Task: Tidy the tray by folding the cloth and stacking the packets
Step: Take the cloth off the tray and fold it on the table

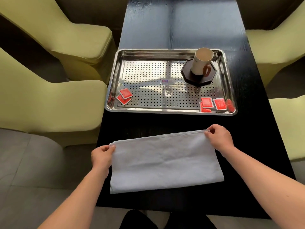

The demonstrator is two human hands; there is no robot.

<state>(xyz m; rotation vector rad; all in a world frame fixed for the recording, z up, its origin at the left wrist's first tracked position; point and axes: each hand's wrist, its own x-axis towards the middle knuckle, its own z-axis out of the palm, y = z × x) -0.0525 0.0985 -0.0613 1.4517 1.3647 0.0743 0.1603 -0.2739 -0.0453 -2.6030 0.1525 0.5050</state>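
a white cloth (165, 162), folded double, is lying on the black table (181, 30) in front of the steel tray (165, 52), the left hand (101, 157) and right hand (218, 138) pinching its far corners. soft and limp, it is looking easiest to manage by its corners. red packets (124, 96) are lying scattered in the tray's two near corners.

My left hand (102, 156) pinches the cloth's (163, 161) far-left corner; my right hand (218, 138) pinches its far-right corner, both forearms stretched forward alongside it.
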